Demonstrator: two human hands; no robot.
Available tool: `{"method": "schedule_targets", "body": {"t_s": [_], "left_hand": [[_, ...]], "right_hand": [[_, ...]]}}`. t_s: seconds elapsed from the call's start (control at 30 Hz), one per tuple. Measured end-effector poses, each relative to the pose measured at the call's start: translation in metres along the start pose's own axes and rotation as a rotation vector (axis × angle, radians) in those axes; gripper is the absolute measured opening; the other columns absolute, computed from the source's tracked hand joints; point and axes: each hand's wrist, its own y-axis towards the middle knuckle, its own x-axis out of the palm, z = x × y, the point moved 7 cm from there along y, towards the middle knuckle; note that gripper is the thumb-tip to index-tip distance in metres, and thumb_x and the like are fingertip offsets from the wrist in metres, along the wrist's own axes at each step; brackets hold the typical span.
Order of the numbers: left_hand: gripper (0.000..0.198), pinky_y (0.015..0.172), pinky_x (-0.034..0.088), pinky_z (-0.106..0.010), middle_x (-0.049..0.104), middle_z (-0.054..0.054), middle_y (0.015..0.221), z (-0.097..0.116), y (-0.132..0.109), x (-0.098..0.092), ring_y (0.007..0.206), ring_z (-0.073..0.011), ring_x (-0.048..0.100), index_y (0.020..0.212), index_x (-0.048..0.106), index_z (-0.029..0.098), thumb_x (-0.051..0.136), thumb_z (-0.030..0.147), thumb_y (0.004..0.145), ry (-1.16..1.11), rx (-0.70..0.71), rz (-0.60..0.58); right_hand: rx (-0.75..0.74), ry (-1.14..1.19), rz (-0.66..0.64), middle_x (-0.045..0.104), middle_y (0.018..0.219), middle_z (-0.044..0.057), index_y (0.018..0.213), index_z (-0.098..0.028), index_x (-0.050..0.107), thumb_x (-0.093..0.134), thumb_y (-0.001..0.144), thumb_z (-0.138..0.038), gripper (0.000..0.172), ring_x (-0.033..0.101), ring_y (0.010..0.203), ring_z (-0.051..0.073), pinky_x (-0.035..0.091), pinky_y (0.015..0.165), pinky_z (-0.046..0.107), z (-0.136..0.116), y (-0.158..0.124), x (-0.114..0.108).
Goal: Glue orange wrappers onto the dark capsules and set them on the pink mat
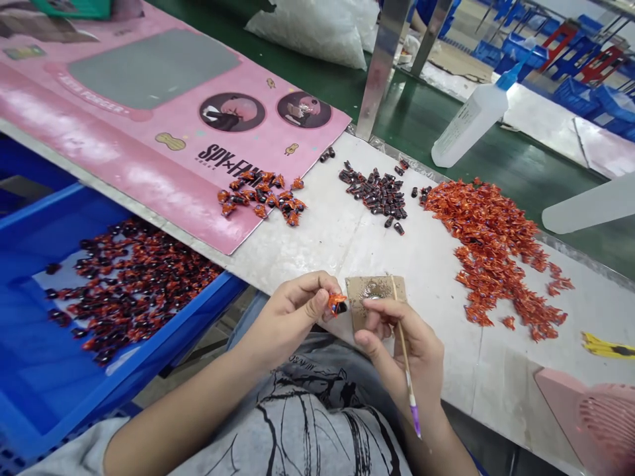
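Between the thumb and fingers of my left hand [292, 314] is a small orange-and-black plastic figure part [338, 304]. My right hand [417, 344] grips a thin wooden stick [409, 383] with a purple end pointing down toward me. The stick's other tip lies over a square of brown cardboard [356, 285] smeared with a wet, shiny substance. My right thumb and fingertips hover close to the held part, apart from it. Beyond my hands lie a pile of black pieces [380, 193] and a larger heap of orange pieces [496, 244].
Joined orange-and-black parts [262, 195] lie on a pink printed sheet [163, 165]. A blue bin [30, 370] at left holds many more. White bottles [471, 122] with a metal post [381, 73] stand behind; yellow-handled tool [608, 346] and pink fan-like device [575, 403] are at right.
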Motion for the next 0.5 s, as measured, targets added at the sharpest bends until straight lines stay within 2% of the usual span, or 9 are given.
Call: {"method": "schedule_targets", "body": {"t_s": [0.07,0.1,0.17,0.23,0.27,0.37,0.43,0.5], "left_hand": [[0.041,0.056,0.042,-0.024,0.054,0.0,0.064,0.008,0.007,-0.011,0.059,-0.0132,0.049,0.073,0.061,0.018,0.065,0.057,0.087,0.135,0.081,0.03],[0.039,0.058,0.043,-0.025,0.056,-0.001,0.066,0.014,0.013,-0.018,0.061,-0.0145,0.052,0.076,0.061,0.018,0.061,0.054,0.09,0.274,0.129,0.043],[0.032,0.064,0.046,-0.028,0.063,-0.004,0.073,0.026,0.028,-0.03,0.068,-0.0175,0.058,0.082,0.063,0.018,0.05,0.043,0.097,0.722,0.229,0.044],[0.028,0.072,0.047,-0.033,0.066,-0.006,0.078,0.035,0.047,-0.04,0.075,-0.0204,0.062,0.087,0.065,0.017,0.042,0.028,0.098,1.277,0.287,0.02],[0.026,0.077,0.047,-0.036,0.067,-0.008,0.08,0.038,0.056,-0.046,0.079,-0.0229,0.063,0.087,0.066,0.016,0.042,0.022,0.096,1.4,0.291,0.021],[0.026,0.085,0.046,-0.044,0.068,-0.013,0.086,0.048,0.083,-0.053,0.091,-0.029,0.063,0.085,0.07,0.014,0.045,0.011,0.09,1.569,0.295,0.016],[0.029,0.088,0.047,-0.044,0.068,-0.016,0.094,0.052,0.097,-0.044,0.096,-0.0296,0.063,0.091,0.071,0.012,0.044,0.004,0.087,1.638,0.307,-0.007],[0.032,0.09,0.049,-0.042,0.069,-0.016,0.102,0.052,0.112,-0.026,0.1,-0.0279,0.063,0.1,0.071,0.011,0.044,0.001,0.087,1.691,0.324,-0.053]], "right_hand": [[0.029,-0.025,0.037,0.066,0.07,-0.001,0.103,-0.021,0.071,0.069,0.088,-0.024,0.015,0.06,0.058,0.012,0.052,0.055,0.023,0.008,-0.003,-0.008],[0.057,-0.044,0.063,0.067,0.069,0.0,0.101,-0.02,0.072,0.068,0.088,-0.024,0.014,0.061,0.059,0.013,0.052,0.055,0.024,0.013,-0.005,-0.014],[0.131,-0.093,0.124,0.071,0.072,0.002,0.097,-0.02,0.074,0.069,0.087,-0.027,0.013,0.065,0.061,0.015,0.055,0.057,0.025,0.025,-0.01,-0.025],[0.198,-0.127,0.193,0.074,0.078,0.004,0.094,-0.02,0.075,0.07,0.086,-0.033,0.015,0.068,0.066,0.017,0.057,0.061,0.027,0.035,-0.016,-0.037],[0.229,-0.128,0.225,0.075,0.081,0.005,0.093,-0.02,0.075,0.071,0.085,-0.036,0.018,0.07,0.069,0.018,0.057,0.063,0.027,0.04,-0.02,-0.042],[0.333,-0.124,0.322,0.075,0.089,0.006,0.094,-0.02,0.075,0.074,0.082,-0.045,0.027,0.072,0.079,0.019,0.058,0.072,0.029,0.049,-0.029,-0.057],[0.391,-0.126,0.377,0.074,0.09,0.006,0.097,-0.02,0.074,0.074,0.081,-0.048,0.032,0.071,0.084,0.02,0.057,0.076,0.028,0.052,-0.035,-0.066],[0.395,-0.108,0.381,0.071,0.083,0.004,0.103,-0.02,0.073,0.072,0.083,-0.049,0.035,0.07,0.08,0.018,0.057,0.072,0.028,0.054,-0.036,-0.074]]}}
